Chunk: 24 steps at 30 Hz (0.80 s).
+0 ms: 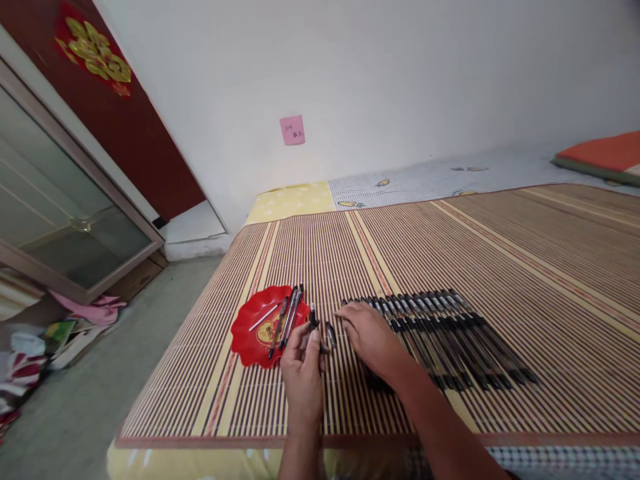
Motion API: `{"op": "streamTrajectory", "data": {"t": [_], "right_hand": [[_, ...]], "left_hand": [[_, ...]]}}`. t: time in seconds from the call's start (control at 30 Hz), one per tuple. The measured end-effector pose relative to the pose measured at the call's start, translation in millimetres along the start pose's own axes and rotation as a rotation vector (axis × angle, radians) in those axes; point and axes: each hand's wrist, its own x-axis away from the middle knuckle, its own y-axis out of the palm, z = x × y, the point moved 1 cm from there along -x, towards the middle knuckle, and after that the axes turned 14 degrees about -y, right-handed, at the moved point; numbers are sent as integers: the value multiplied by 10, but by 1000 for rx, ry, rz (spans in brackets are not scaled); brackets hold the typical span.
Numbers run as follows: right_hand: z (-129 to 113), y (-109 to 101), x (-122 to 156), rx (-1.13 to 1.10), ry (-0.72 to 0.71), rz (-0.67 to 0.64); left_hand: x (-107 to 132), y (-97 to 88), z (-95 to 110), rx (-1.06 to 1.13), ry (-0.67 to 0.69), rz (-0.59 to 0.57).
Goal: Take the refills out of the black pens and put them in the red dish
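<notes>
A dark pen (313,317) without its cap is pinched in my left hand (303,363), its tip pointing away from me. Just right of it, a black pen cap with a clear part (331,335) lies on the mat. My right hand (373,337) hovers over the left end of a long row of capped pens (440,327), fingers bent and thumb apart, with nothing visible in them. It hides part of the row's nearest pens. Left of my hands, a red scalloped plate (241,333) carries several dark pens (290,317) and a thin white stick (263,318).
A striped bamboo mat (200,373) covers the bed up to the white wall. An orange folded cloth (605,153) lies at the far right. A pink note (293,130) is stuck on the wall. Left of the bed are a glass-fronted cabinet (65,200) and a grey floor (115,353).
</notes>
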Motion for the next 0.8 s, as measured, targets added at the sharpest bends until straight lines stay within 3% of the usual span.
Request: {"op": "streamTrajectory", "data": {"t": [0.07, 0.23, 0.53, 0.63, 0.73, 0.8], "right_hand": [[-36, 15, -14, 59, 35, 7], [-213, 218, -47, 147, 51, -146], [-247, 250, -5, 46, 94, -123], [-142, 150, -1, -57, 126, 9], [2, -27, 18, -237, 159, 270], [90, -133, 36, -482, 181, 440]], "left_hand": [[7, 3, 5, 9, -3, 1], [32, 26, 29, -1, 2, -40], [-3, -10, -14, -63, 18, -2], [-19, -20, -35, -74, 14, -25], [-25, -21, -48, -97, 18, -32], [-22, -15, -56, -122, 15, -34]]}}
